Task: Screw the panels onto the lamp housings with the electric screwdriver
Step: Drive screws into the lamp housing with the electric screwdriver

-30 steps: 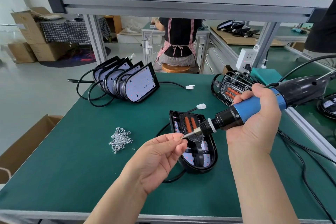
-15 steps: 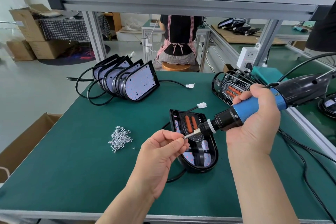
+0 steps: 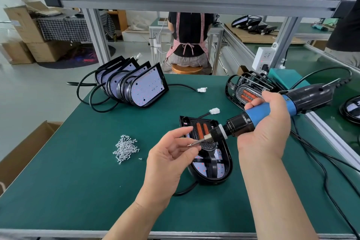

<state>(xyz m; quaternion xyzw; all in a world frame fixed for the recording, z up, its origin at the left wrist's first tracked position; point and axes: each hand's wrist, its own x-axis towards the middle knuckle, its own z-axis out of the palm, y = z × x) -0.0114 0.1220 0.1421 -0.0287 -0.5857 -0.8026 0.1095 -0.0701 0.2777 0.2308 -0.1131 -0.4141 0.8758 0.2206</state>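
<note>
Firm right grip (image 3: 266,122) on electric screwdriver (image 3: 257,111), left grip (image 3: 169,154) slack beside the bit-held screw (image 3: 190,145); one jolt over the lamp housing (image 3: 227,169) and I'd drop it.

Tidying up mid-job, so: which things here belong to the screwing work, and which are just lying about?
Job: electric screwdriver, lamp housing under it, screw pile, stacked lamp housings.
Lying about: power socket, cardboard box, teal box.
</note>
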